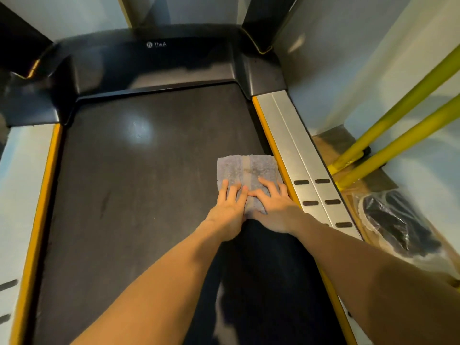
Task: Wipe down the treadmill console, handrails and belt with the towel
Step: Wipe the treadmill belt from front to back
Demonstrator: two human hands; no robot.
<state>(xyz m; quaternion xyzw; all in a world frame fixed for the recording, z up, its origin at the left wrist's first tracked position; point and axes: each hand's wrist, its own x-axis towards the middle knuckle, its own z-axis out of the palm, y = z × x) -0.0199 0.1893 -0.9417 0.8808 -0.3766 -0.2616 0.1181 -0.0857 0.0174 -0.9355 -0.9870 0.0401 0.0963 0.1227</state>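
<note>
Towel (246, 171) flat on belt (139, 185) under both spread hands

i see open belt (129, 195) to the left of and ahead of the towel (246, 175), wide enough for a hand to sweep. on the right the towel sits just beside the yellow trim (270, 143) and the metal side rail (298, 145), so little room there. ahead, the black motor cover (154, 68) rises across the belt's end. yellow bars (398, 125) slant beyond the rail.
</note>
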